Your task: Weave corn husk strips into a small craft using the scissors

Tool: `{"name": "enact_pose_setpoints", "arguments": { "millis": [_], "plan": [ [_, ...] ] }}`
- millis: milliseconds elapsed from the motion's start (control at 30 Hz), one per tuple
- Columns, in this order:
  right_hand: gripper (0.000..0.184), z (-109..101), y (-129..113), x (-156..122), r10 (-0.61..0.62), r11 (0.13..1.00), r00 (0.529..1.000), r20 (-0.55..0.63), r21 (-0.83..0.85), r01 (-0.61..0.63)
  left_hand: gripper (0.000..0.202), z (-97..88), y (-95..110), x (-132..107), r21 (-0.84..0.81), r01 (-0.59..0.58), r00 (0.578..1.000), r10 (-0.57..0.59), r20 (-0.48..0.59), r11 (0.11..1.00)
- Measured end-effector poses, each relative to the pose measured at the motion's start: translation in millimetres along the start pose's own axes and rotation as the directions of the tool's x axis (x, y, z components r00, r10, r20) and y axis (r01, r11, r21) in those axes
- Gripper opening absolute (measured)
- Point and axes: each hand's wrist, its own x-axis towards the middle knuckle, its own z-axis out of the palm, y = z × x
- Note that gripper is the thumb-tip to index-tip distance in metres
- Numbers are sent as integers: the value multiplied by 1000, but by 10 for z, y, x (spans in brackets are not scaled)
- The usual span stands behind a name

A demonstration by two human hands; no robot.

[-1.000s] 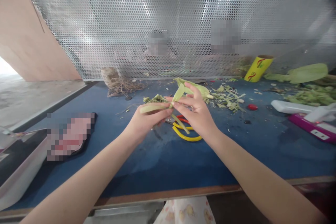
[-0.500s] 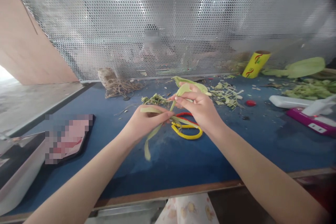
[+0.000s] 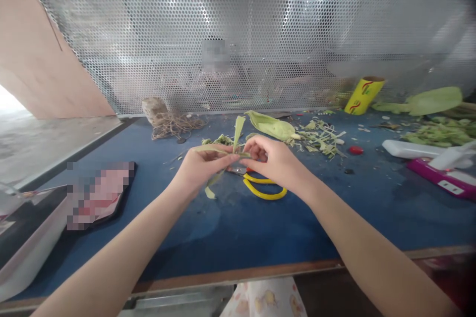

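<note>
My left hand (image 3: 203,166) is closed, its thumb and fingers pinching a small bunch of pale green leaf strips (image 3: 238,133) that look like corn husk. One strip stands upright from the pinch, and a loose end (image 3: 210,192) hangs below the hand. My right hand (image 3: 273,156) has its fingers curled, with thumb and forefinger at a strip end just right of my left fingertips. Under the hands lie scissors with yellow and red handles (image 3: 266,194), partly hidden. Just beyond my right hand, a larger pale green leaf (image 3: 273,128) rests on the blue tabletop (image 3: 223,242).
Shredded green scraps (image 3: 323,137) lie behind my right hand. A string bundle (image 3: 174,126) is at the back left, a yellow tube (image 3: 365,95) at the back right. A purple power strip (image 3: 442,181), a phone-like object (image 3: 107,193) and a tray (image 3: 40,242) flank the hands.
My right hand has drawn back slightly and lowered, curling its fingers. A strip that leaned between the hands now stands upright. The hanging strip end shows less below my left hand.
</note>
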Motion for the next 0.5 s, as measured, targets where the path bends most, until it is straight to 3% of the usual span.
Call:
{"name": "enact_pose_setpoints", "arguments": {
  "millis": [100, 167, 267, 367, 500],
  "plan": [
    [17, 18, 23, 17, -86, 973, 995, -49, -218, 73, 21, 13, 3, -13, 28, -32, 999, 33, -5, 999],
    [7, 27, 4, 19, -125, 921, 992, -17, -374, 110, 23, 21, 3, -21, 95, -57, 998, 58, -6, 994],
    [12, 41, -53, 5, -176, 839, 983, 45, -515, 174, 24, 21, -10, -27, 208, -105, 993, 113, -28, 973],
    [16, 36, -88, -11, -227, 818, 967, 116, -517, 254, 22, 7, -23, -25, 287, -114, 989, 135, -54, 951],
    [22, -37, -78, -8, -240, 846, 955, 176, -444, 295, 21, -23, 7, -12, 320, -76, 997, 76, 13, 944]
  ]
}}
